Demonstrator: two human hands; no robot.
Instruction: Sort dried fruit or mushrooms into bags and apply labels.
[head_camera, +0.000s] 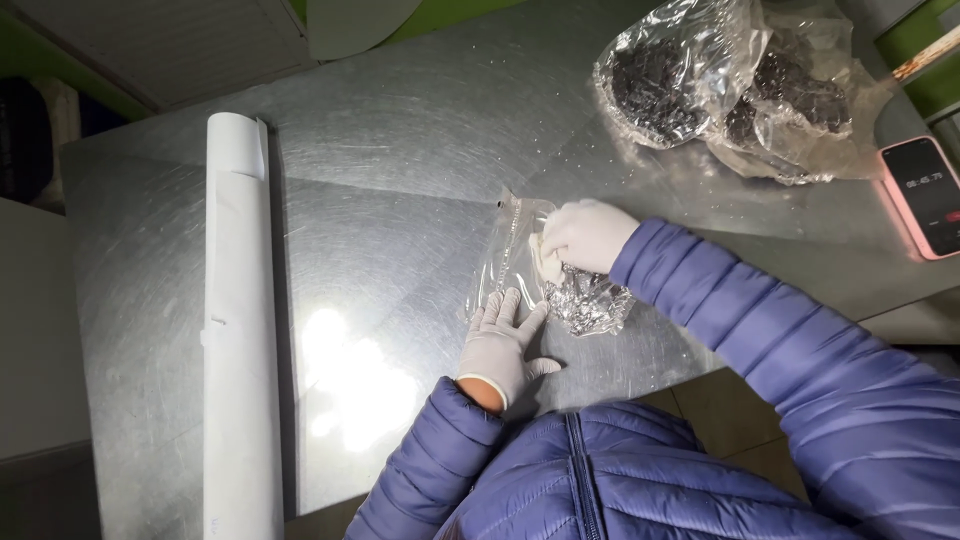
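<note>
A: What is the setting?

B: A scratched metal table (400, 170) under strong light, with a bright glare patch near its front edge. Green walls show at the top corners.

A: Where are the hands?

B: Both wear white gloves and meet near the middle of the table, close to the person's purple padded jacket (620, 470). The left hand (503, 345) lies flat with its fingers spread, pressing on the lower edge of a small clear plastic bag (515, 260). The right hand (585, 235) is curled over the bag's right side, gripping it where the plastic bunches.

A: What is in the bag?

B: A dark, crinkled, shiny lump (588, 303) sits at its lower right end, just below the right hand. What it is exactly I cannot tell. The rest of the bag lies flat on the table.

A: And around them?

B: A long white roll (240, 330) lies along the table's left side, well apart from the hands. At the far right corner are larger clear bags (730, 85) holding dark round pieces. A phone in a pink case (925, 195) lies at the right edge, screen lit.
</note>
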